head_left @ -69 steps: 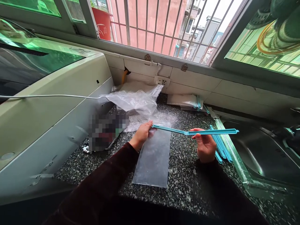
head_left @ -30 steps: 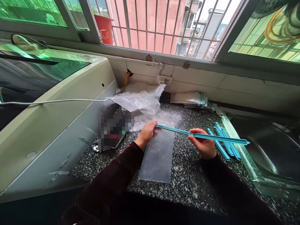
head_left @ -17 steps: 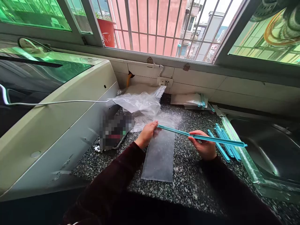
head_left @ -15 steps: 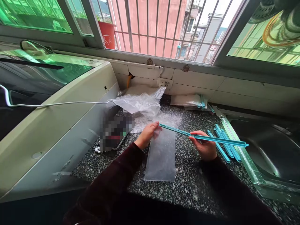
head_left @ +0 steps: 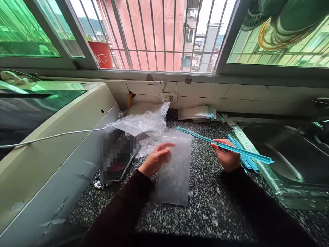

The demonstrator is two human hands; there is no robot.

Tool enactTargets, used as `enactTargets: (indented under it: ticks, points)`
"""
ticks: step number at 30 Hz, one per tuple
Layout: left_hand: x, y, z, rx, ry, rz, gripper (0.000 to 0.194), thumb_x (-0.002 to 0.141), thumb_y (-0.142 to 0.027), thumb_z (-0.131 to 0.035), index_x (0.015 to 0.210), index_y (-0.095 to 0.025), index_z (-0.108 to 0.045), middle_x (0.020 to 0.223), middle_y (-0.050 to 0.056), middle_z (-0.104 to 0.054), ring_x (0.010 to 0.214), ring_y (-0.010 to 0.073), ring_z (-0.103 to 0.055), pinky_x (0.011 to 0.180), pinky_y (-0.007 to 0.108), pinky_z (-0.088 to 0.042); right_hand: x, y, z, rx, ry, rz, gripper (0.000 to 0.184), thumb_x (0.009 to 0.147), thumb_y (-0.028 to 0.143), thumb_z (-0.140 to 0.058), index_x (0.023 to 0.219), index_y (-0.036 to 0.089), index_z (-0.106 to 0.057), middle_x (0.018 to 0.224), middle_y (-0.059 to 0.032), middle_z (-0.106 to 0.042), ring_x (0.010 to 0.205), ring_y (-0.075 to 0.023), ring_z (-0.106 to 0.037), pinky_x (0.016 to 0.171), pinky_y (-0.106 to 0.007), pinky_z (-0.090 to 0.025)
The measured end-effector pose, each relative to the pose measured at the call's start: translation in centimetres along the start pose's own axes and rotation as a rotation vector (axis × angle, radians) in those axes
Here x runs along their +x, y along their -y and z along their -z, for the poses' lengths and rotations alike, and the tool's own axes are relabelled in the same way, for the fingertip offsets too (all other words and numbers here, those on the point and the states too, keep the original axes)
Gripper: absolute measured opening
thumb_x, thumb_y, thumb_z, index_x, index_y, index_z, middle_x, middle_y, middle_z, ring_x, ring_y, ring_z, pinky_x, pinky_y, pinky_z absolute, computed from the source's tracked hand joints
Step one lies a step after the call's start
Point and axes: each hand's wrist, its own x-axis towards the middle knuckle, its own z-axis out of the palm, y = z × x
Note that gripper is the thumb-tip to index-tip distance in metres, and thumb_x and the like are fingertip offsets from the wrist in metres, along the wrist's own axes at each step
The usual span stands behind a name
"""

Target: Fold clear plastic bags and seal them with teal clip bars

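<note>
A long teal bag-sealing clip [head_left: 240, 149] slants across the view, gripped near its middle by my right hand [head_left: 228, 157]. Its far left end sticks out past the top of a frosted clear plastic bag [head_left: 174, 181]. My left hand [head_left: 157, 158] pinches that bag along its left side, thumb in front and some fingers showing dimly through the plastic. The bag hangs flat over the speckled counter, its top edge near the clip. Beneath and beyond my right hand lie several more teal sealing clips [head_left: 248, 161], partly hidden.
Crumpled clear plastic [head_left: 144, 120] lies at the back left, beside a blurred dark phone-like object [head_left: 117, 168]. Flat packets with teal clips [head_left: 196, 113] lie against the wall. A metal sink [head_left: 272, 147] is at right, a large pale appliance [head_left: 64, 130] at left.
My left hand has let go of the clip's left end and now grips the bag, which has lifted and tilted. The clip stays in my right hand. The whole view has shifted.
</note>
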Motion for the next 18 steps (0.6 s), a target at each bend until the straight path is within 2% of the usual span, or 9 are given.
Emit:
enactTargets:
  ticks: [3,8,13,16,18]
  points:
    - [-0.3,-0.1,-0.4,-0.037,0.036,-0.001,0.033,0.061,-0.033,-0.074,0.087,-0.015,-0.066,0.055,-0.006,-0.038,0.047,0.0046,-0.032,0.045,0.018,-0.027,-0.3,0.4,-0.4,0.022,0.033,0.012,0.009,0.078,0.030,-0.062,0.082,0.023,-0.063,0.078,-0.0039,-0.066,0.070,-0.0191,-0.062,0.065,-0.035,-0.053]
    - [-0.6,0.4,-0.8,0.033,0.068,0.025,0.037,0.063,-0.037,-0.073,0.094,-0.018,-0.066,0.054,-0.006,-0.039,0.046,0.0051,-0.031,0.045,0.019,-0.028,-1.3,2.7,-1.1,0.109,0.161,0.033,0.007,0.077,0.027,-0.063,0.083,0.023,-0.063,0.075,-0.0032,-0.066,0.068,-0.0181,-0.062,0.065,-0.032,-0.053]
    - [-0.3,1.0,-0.4,0.156,0.052,0.046,0.035,0.062,-0.043,-0.073,0.076,-0.012,-0.067,0.052,-0.004,-0.042,0.046,0.0053,-0.033,0.045,0.020,-0.025,-1.9,3.9,-1.1,0.195,0.173,-0.010,0.011,0.076,0.029,-0.064,0.085,0.023,-0.063,0.077,-0.0043,-0.067,0.069,-0.0188,-0.062,0.061,-0.032,-0.053]
    - [-0.1,1.2,-0.6,0.151,0.029,0.056,0.038,0.060,-0.044,-0.073,0.077,-0.012,-0.064,0.050,-0.005,-0.041,0.045,0.0057,-0.035,0.045,0.020,-0.025,-2.0,3.9,-1.1,0.221,0.171,-0.019,0.011,0.076,0.029,-0.064,0.084,0.023,-0.064,0.076,-0.0042,-0.067,0.068,-0.0189,-0.062,0.062,-0.033,-0.053]
    - [-0.1,1.1,-0.9,0.116,0.005,0.050,0.036,0.057,-0.042,-0.075,0.071,-0.013,-0.059,0.051,-0.006,-0.040,0.044,0.0054,-0.035,0.044,0.020,-0.025,-2.0,3.9,-1.2,0.229,0.197,-0.008,0.010,0.076,0.029,-0.064,0.084,0.023,-0.064,0.075,-0.0040,-0.067,0.068,-0.0185,-0.062,0.062,-0.032,-0.053]
